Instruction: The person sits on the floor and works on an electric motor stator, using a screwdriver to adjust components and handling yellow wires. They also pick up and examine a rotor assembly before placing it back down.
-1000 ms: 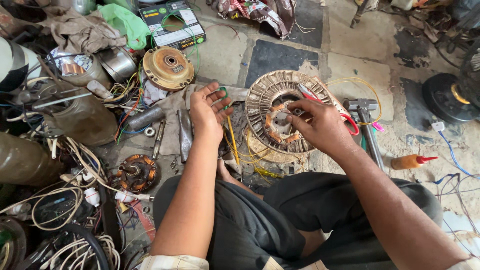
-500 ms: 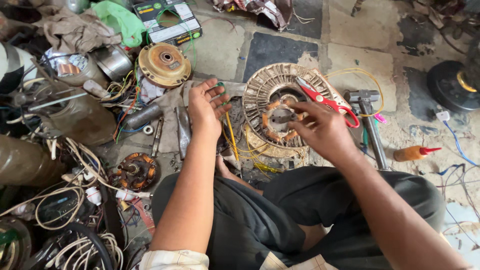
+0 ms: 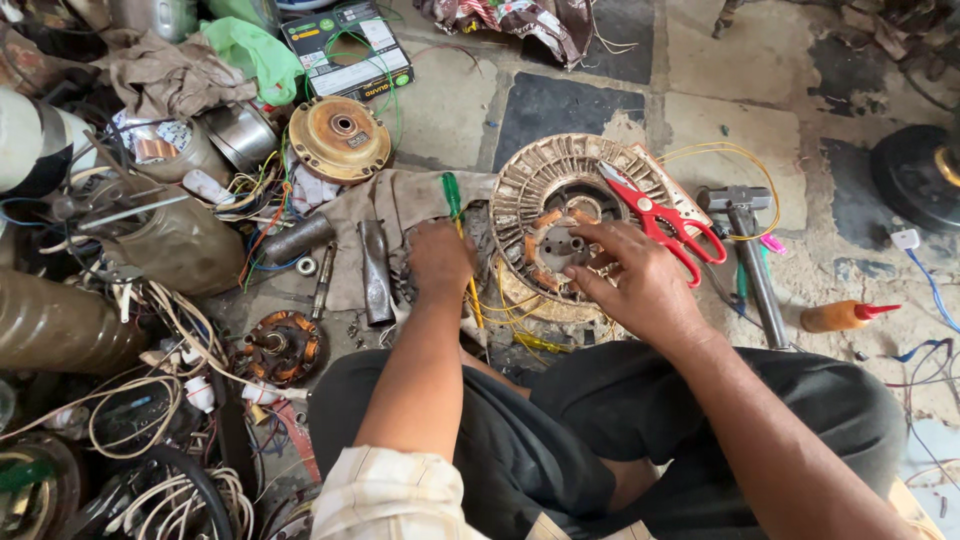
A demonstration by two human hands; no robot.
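Note:
A round fan motor stator (image 3: pixel 540 185) with copper windings lies on the floor in front of my knees. My right hand (image 3: pixel 640 285) rests on its hub, fingers spread, fingertips touching the copper coils. Red-handled scissors (image 3: pixel 668 228) lie on the stator's right rim, just beyond that hand. My left hand (image 3: pixel 440 260) is curled, knuckles up, over a screwdriver (image 3: pixel 452 195) with a green and yellow handle that lies on a grey cloth (image 3: pixel 385 205) left of the stator. Yellow wires (image 3: pixel 520 325) trail from the stator toward my lap.
A hammer (image 3: pixel 750 262) and an orange bottle with a red tip (image 3: pixel 838 316) lie to the right. A brass-coloured round cover (image 3: pixel 340 138), a small wound rotor (image 3: pixel 285 345), a metal tube (image 3: pixel 375 270), metal cans and tangled wires (image 3: pixel 150 400) crowd the left.
My left hand has gone from flat with spread fingers to curled over the screwdriver. My right hand has let the red scissors rest on the rim and moved onto the coils.

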